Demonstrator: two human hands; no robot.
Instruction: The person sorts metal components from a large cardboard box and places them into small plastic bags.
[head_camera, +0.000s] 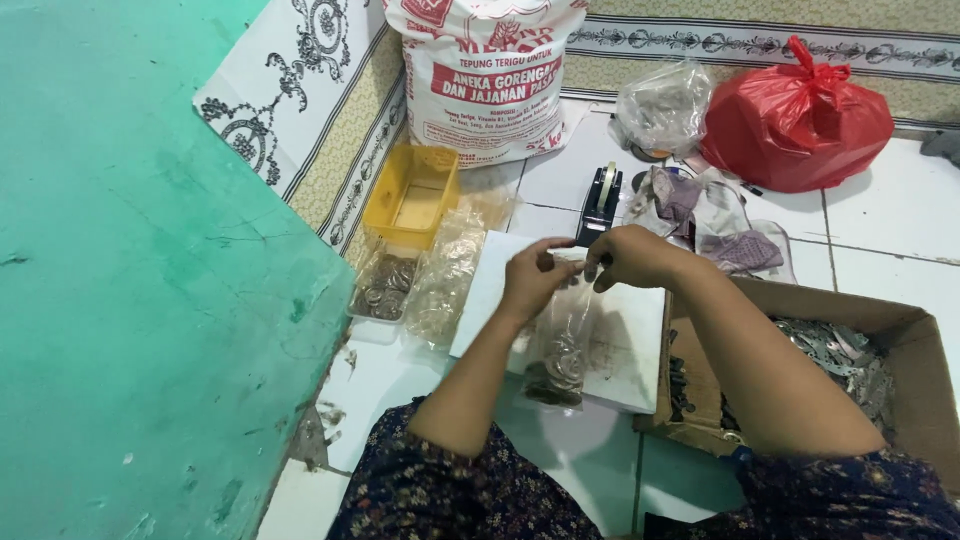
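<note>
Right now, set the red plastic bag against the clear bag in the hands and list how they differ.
The red bag is opaque, so its contents are hidden; the clear bag shows small metal pieces at its bottom. The red bag is knotted shut and bulging on the floor; the clear bag hangs slack, its mouth pinched by the left hand and right hand. Both are thin plastic.

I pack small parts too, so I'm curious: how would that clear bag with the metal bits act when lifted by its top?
The bag is thin clear film, so probably floppy. The metal pieces bunch at its bottom, so it likely hangs bottom-heavy and may swing. Both hands, left and right, pinch the top; the film may be slippery.
</note>
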